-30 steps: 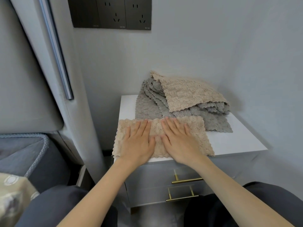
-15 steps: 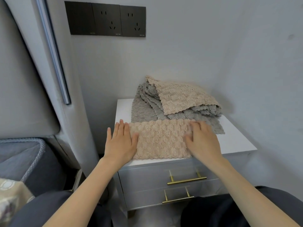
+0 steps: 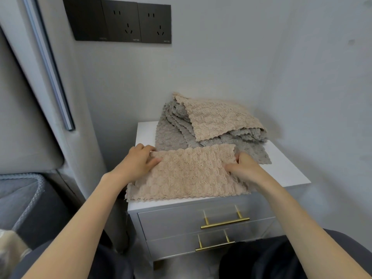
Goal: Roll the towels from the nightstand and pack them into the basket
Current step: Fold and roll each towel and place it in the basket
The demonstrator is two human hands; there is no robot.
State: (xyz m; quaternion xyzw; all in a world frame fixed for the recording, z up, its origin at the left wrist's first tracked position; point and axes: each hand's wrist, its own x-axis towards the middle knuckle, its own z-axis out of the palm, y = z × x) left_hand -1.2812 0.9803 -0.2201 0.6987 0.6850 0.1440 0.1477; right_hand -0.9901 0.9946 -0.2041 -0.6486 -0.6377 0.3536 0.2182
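Your beige towel (image 3: 189, 174) lies spread across the near half of the nightstand (image 3: 285, 176), its near edge just over the front lip. Your left hand (image 3: 136, 160) is at the far left corner, grip curled round the edge with the thumb on top. Your right hand (image 3: 245, 168) is at the right end, grip pinching the cloth, thumb on top. The far edge stands raised between them.

Just beyond, touching that raised edge, sits the pile of grey towels (image 3: 171, 135) with another beige one (image 3: 217, 121) draped on top, filling the far right of the nightstand against the wall. Below are two drawers with brass handles (image 3: 224, 223). A dark socket panel (image 3: 120, 22) hangs on the far wall. A padded headboard (image 3: 24, 117) with a metal strip (image 3: 50, 67) stands to the left, and a grey bed (image 3: 30, 198) lies near left.

Your fingertips on both sides are hidden in the folds. The pale object (image 3: 10, 248) at the bottom left is blurred and cut off.
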